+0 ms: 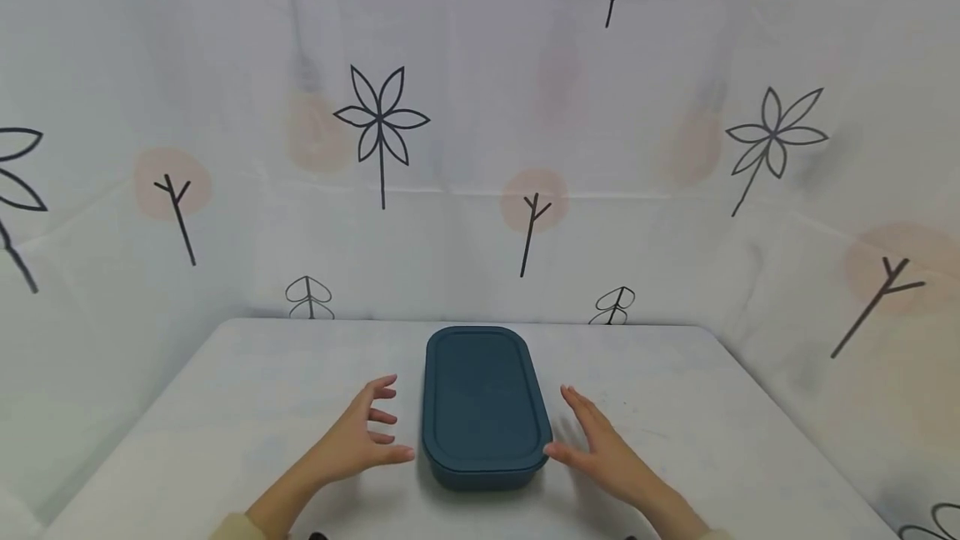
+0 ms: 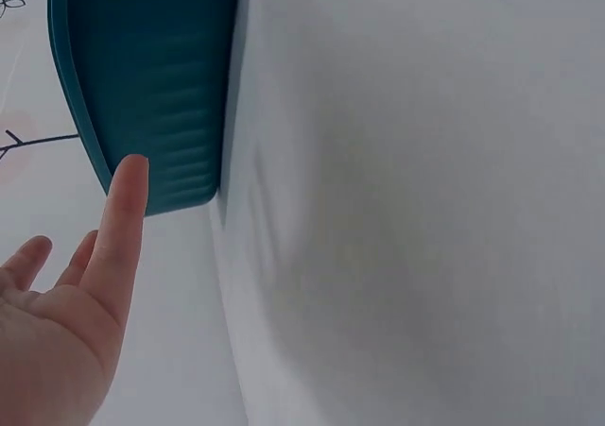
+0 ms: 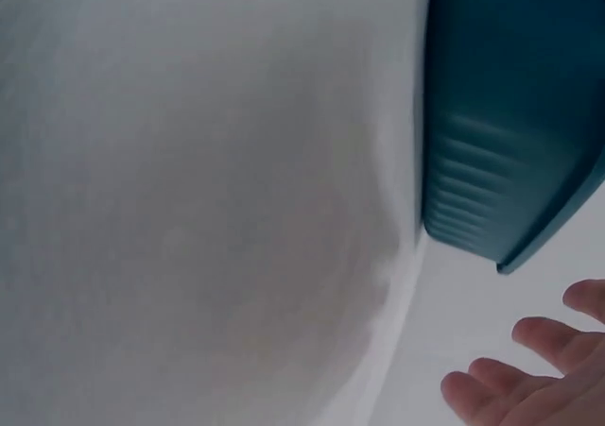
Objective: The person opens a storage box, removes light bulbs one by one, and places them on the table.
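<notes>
A dark teal lidded box [image 1: 486, 398], oblong with rounded corners, stands on the white table with its lid on. To its left, my left hand [image 1: 358, 432] is held with fingers spread and thumb pointing at the box, a gap between them. On the other side my right hand [image 1: 603, 448] has its fingers extended, and its thumb tip overlaps the box's near right corner in the head view. Ribbed side walls of the box [image 2: 180, 95] show in the left wrist view, and the same ribbing appears on the box [image 3: 482, 161] in the right wrist view. Neither hand holds anything.
The white tabletop [image 1: 285, 373] reaches back to a hanging white cloth [image 1: 465, 257] printed with dark plant outlines and pale pink spots. This cloth also closes off the left and right sides.
</notes>
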Demonstrator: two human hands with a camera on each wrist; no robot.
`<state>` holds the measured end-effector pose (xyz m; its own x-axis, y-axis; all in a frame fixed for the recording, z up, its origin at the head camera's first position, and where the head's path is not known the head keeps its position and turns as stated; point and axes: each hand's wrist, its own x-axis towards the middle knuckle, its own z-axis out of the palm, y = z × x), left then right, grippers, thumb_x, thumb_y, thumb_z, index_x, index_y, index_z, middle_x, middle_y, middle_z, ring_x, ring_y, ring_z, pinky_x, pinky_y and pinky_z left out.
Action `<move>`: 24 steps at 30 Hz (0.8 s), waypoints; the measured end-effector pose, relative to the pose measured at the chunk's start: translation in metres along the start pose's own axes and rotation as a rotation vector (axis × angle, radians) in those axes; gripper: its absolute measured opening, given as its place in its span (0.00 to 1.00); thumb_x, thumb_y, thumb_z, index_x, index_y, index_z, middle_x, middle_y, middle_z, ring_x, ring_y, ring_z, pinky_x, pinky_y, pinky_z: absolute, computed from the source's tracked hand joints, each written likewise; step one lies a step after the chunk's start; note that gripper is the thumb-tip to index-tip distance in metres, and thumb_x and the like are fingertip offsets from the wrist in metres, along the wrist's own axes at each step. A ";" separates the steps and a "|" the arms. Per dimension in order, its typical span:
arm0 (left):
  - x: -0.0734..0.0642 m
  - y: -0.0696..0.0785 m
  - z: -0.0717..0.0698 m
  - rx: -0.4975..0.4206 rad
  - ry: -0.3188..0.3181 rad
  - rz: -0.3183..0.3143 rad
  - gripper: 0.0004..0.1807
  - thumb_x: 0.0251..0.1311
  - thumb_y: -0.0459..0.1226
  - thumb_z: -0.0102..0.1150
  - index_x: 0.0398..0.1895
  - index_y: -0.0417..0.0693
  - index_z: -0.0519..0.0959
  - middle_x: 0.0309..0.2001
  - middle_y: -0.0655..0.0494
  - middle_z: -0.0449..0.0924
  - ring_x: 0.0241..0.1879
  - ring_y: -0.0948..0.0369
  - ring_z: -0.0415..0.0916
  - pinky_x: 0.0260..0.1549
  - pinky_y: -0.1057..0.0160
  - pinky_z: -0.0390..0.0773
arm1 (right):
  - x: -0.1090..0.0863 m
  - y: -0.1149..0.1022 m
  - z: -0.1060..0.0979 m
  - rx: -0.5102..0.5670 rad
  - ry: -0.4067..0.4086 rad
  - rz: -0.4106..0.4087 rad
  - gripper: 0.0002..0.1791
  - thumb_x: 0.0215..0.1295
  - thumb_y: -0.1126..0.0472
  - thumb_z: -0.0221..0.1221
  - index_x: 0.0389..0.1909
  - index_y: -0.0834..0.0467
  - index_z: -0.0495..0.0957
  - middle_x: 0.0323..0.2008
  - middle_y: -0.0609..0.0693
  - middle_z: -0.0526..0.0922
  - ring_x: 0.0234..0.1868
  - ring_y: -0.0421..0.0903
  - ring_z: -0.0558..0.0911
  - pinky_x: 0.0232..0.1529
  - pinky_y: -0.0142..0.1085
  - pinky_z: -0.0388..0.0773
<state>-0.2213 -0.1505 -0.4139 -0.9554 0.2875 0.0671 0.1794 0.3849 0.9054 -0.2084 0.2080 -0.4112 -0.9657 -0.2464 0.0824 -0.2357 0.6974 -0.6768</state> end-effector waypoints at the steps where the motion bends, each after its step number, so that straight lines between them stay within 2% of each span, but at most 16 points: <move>1: 0.001 0.000 0.001 -0.008 -0.006 0.004 0.53 0.41 0.43 0.75 0.69 0.50 0.52 0.62 0.39 0.58 0.46 0.47 0.73 0.41 0.53 0.79 | 0.001 0.000 0.001 0.015 -0.007 0.004 0.50 0.55 0.37 0.60 0.72 0.53 0.48 0.70 0.58 0.50 0.69 0.61 0.49 0.60 0.65 0.49; 8: 0.009 0.003 0.012 -0.028 -0.037 0.010 0.52 0.41 0.45 0.75 0.69 0.46 0.54 0.59 0.41 0.63 0.47 0.51 0.73 0.38 0.55 0.79 | 0.008 0.001 0.008 0.141 -0.065 -0.037 0.49 0.56 0.44 0.63 0.72 0.55 0.48 0.69 0.61 0.50 0.66 0.65 0.54 0.60 0.62 0.55; 13: 0.013 0.007 0.020 -0.024 -0.050 0.010 0.51 0.43 0.44 0.74 0.69 0.43 0.55 0.55 0.46 0.67 0.42 0.57 0.75 0.37 0.56 0.77 | 0.013 0.005 0.011 0.250 -0.141 -0.109 0.50 0.56 0.52 0.65 0.71 0.64 0.45 0.69 0.65 0.49 0.67 0.64 0.53 0.62 0.55 0.57; 16: 0.015 0.009 0.023 -0.033 -0.053 -0.012 0.51 0.43 0.44 0.74 0.68 0.42 0.56 0.53 0.48 0.68 0.39 0.59 0.75 0.35 0.57 0.76 | 0.016 0.008 0.012 0.264 -0.168 -0.164 0.52 0.54 0.55 0.67 0.70 0.68 0.44 0.69 0.66 0.49 0.67 0.63 0.53 0.62 0.53 0.58; 20: 0.016 0.008 0.026 -0.049 -0.050 -0.039 0.50 0.42 0.44 0.74 0.68 0.43 0.57 0.53 0.47 0.68 0.38 0.60 0.76 0.33 0.59 0.76 | 0.018 0.011 0.013 0.281 -0.193 -0.205 0.55 0.51 0.56 0.69 0.70 0.68 0.43 0.68 0.66 0.50 0.67 0.61 0.55 0.61 0.53 0.59; 24: 0.016 0.005 0.028 -0.097 -0.061 -0.037 0.50 0.43 0.43 0.74 0.69 0.42 0.56 0.53 0.46 0.67 0.36 0.59 0.78 0.32 0.59 0.77 | 0.018 0.012 0.014 0.324 -0.215 -0.202 0.56 0.51 0.56 0.69 0.71 0.66 0.41 0.68 0.65 0.52 0.66 0.61 0.58 0.61 0.51 0.61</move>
<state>-0.2293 -0.1192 -0.4199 -0.9442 0.3291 0.0100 0.1182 0.3103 0.9433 -0.2273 0.2023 -0.4277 -0.8508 -0.5146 0.1062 -0.3385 0.3823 -0.8598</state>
